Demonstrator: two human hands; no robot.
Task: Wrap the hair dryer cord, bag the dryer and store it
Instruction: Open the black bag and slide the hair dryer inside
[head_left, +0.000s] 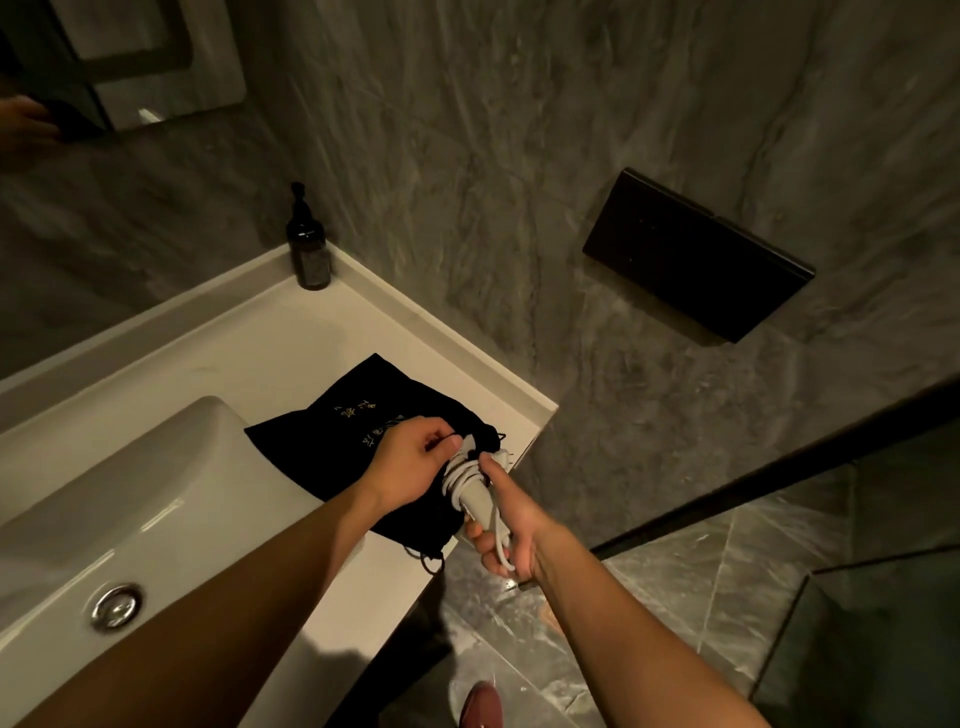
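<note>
While half inside the black bag (363, 431), the cord-wrapped hair dryer (475, 501).

Standing in the back corner of the white vanity counter (218, 358): a dark pump bottle (309, 244); sitting in the basin (104, 499): a chrome drain stopper (116, 606); hanging on the grey marble wall (519, 156): a black rectangular panel (696, 254).

The right hand (506, 525) grips the pale hair dryer (475, 501) by its handle, white cord (460, 475) coiled round it. The left hand (410, 462) pinches the mouth of the black bag (332, 431), which lies on the white counter (291, 338) beneath both hands.
</note>
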